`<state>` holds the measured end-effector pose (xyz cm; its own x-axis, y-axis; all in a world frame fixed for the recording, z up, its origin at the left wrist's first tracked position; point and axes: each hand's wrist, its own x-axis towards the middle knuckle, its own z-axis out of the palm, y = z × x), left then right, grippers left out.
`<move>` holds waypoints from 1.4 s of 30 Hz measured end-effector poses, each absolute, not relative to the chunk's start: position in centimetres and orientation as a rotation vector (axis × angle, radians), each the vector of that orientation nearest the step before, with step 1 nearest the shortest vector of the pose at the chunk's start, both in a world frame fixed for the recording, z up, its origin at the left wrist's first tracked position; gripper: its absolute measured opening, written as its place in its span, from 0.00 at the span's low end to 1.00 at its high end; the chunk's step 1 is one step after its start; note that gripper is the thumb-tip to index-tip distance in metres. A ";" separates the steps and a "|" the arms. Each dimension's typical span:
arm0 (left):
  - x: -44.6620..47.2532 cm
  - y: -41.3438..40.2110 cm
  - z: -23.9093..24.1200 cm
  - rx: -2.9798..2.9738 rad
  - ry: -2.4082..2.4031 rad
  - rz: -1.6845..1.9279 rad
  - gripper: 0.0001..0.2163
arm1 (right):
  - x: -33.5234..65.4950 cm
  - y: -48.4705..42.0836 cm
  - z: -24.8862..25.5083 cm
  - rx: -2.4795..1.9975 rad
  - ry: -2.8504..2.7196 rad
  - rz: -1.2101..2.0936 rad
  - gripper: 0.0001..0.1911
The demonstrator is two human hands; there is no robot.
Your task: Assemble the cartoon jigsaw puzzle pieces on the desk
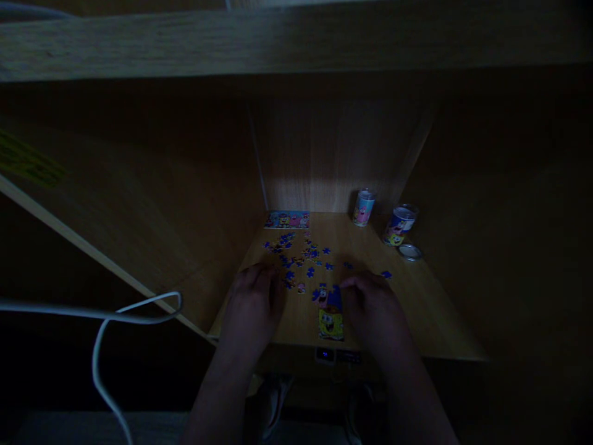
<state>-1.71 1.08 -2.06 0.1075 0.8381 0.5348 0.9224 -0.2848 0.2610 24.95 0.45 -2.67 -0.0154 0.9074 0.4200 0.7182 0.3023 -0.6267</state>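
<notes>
right hand (374,306) beside the partly joined puzzle (330,322), left hand (252,296) curled near loose pieces (311,272); can't tell whether either grips anything!

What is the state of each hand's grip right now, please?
Left hand: curled beside the loose puzzle pieces; whether it holds anything cannot be told.
Right hand: bent beside the joined puzzle section; whether it holds a piece cannot be told.
</notes>
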 end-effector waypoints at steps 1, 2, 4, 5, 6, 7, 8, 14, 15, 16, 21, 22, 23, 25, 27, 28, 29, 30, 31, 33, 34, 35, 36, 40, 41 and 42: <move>-1.7 1.1 -2.1 -2.241 -1.790 -0.898 0.10 | 25.0 0.5 -2.7 -1.465 -1.780 0.306 0.13; -1.7 1.1 -2.2 -2.251 -1.793 -0.878 0.11 | 25.0 0.5 -2.7 -1.463 -1.780 0.312 0.13; -1.7 1.1 -2.3 -2.271 -1.797 -0.856 0.15 | 25.0 0.5 -2.7 -1.461 -1.778 0.315 0.12; -1.7 1.0 -2.3 -2.281 -1.794 -0.854 0.16 | 25.0 0.5 -2.7 -1.460 -1.778 0.312 0.12; -1.7 1.0 -2.4 -2.289 -1.790 -0.855 0.18 | 25.0 0.5 -2.7 -1.459 -1.780 0.309 0.12; -1.7 1.0 -2.4 -2.299 -1.786 -0.854 0.18 | 25.0 0.5 -2.7 -1.458 -1.786 0.306 0.12; -1.7 1.0 -2.6 -2.311 -1.785 -0.850 0.19 | 25.0 0.5 -2.7 -1.457 -1.789 0.303 0.12; -2.5 1.9 -3.0 -2.351 -1.822 -0.795 0.26 | 25.0 0.5 -2.9 -1.472 -1.789 0.297 0.12; -2.7 2.3 -2.9 -2.347 -1.834 -0.770 0.27 | 25.0 0.6 -3.0 -1.474 -1.789 0.302 0.12; -2.9 2.8 -2.7 -2.338 -1.845 -0.747 0.28 | 25.0 0.6 -3.0 -1.475 -1.788 0.306 0.12; -3.8 5.6 -2.0 -2.333 -1.916 -0.640 0.29 | 25.0 0.5 -2.8 -1.462 -1.794 0.290 0.12; -3.9 6.0 -2.0 -2.346 -1.945 -0.596 0.30 | 25.0 0.5 -2.7 -1.463 -1.794 0.288 0.12; -4.0 6.3 -2.2 -2.360 -1.969 -0.547 0.31 | 25.0 0.5 -2.7 -1.464 -1.794 0.286 0.12; -4.0 6.5 -2.7 -2.379 -2.002 -0.455 0.33 | 25.0 0.5 -2.8 -1.463 -1.798 0.283 0.12; -3.9 6.4 -3.2 -2.386 -2.026 -0.394 0.34 | 25.0 0.5 -2.9 -1.453 -1.807 0.275 0.12; -3.9 6.3 -3.3 -2.388 -2.036 -0.378 0.35 | 25.0 0.5 -3.0 -1.452 -1.811 0.277 0.12; -3.8 6.2 -3.3 -2.388 -2.042 -0.371 0.35 | 25.0 0.5 -3.0 -1.457 -1.814 0.277 0.12; -3.7 6.2 -3.3 -2.383 -2.043 -0.373 0.35 | 25.0 0.6 -3.1 -1.463 -1.818 0.279 0.12; -3.5 6.1 -3.2 -2.368 -2.034 -0.387 0.34 | 25.0 0.6 -3.1 -1.467 -1.822 0.279 0.12; -3.3 6.0 -2.8 -2.314 -2.010 -0.425 0.31 | 25.1 0.5 -3.2 -1.470 -1.824 0.269 0.13; -3.3 6.0 -2.5 -2.277 -2.007 -0.443 0.27 | 25.1 0.5 -3.2 -1.470 -1.823 0.264 0.13; -3.2 6.0 -2.3 -2.238 -2.012 -0.457 0.24 | 25.1 0.5 -3.1 -1.471 -1.822 0.264 0.13; -3.3 6.0 -2.0 -2.204 -2.024 -0.463 0.23 | 25.1 0.5 -3.1 -1.474 -1.821 0.268 0.13; -3.7 5.8 -1.2 -2.128 -2.074 -0.465 0.23 | 25.1 0.5 -2.9 -1.493 -1.824 0.288 0.13; -3.7 5.8 -1.0 -2.124 -2.075 -0.468 0.22 | 25.0 0.5 -2.9 -1.496 -1.824 0.287 0.12; -3.8 5.7 -0.9 -2.126 -2.071 -0.471 0.22 | 25.0 0.5 -2.9 -1.499 -1.824 0.282 0.12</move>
<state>-3.78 5.67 -0.88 0.0053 0.9493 0.3144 0.9919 -0.0448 0.1187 25.04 0.50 -2.87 -0.0376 0.9148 0.4022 0.7505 0.2916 -0.5930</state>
